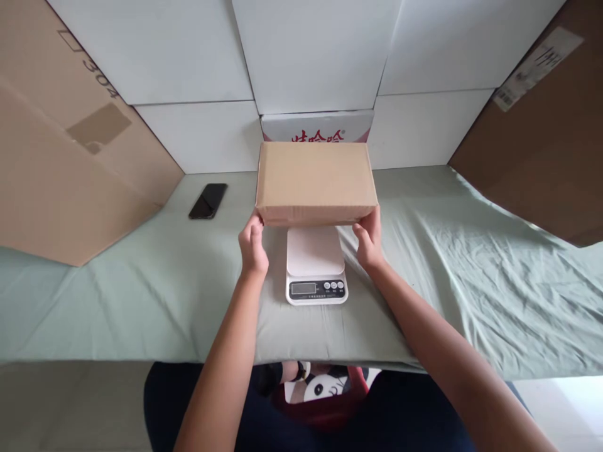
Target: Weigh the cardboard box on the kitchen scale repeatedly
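With fingers of the left hand and right hand clasping the cardboard box over the small scale, it might overhang and tip.

Cardboard box between left hand and right hand — above white scale
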Action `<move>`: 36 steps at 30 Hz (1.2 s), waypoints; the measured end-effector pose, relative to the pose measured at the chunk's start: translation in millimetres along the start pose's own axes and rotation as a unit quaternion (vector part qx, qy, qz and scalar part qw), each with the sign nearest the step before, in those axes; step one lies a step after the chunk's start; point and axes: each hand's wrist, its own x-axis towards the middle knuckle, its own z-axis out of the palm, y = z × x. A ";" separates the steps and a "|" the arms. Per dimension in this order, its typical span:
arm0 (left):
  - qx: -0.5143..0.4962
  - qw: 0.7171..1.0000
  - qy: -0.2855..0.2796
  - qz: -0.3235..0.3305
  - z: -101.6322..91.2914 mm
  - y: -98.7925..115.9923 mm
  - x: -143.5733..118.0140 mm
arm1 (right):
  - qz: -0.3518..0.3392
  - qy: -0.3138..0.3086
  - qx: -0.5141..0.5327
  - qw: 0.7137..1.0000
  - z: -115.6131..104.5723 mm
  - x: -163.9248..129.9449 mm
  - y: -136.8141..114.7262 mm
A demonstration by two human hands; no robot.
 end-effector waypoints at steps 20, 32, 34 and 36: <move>0.014 0.995 -0.035 -0.098 -35.6 26.1 -100.8 | 0.069 0.006 -0.044 0.997 -22.4 -83.5 -35.3; 0.009 0.996 0.001 -0.086 -34.5 24.7 -99.9 | 0.071 0.017 -0.059 0.996 -25.7 -85.3 -35.2; 0.012 0.996 0.000 -0.085 -35.2 24.8 -99.5 | 0.075 0.012 -0.062 0.995 -24.7 -85.0 -38.1; 0.010 0.997 0.000 -0.081 -36.5 24.3 -99.7 | 0.070 0.011 -0.062 0.996 -23.0 -85.0 -40.2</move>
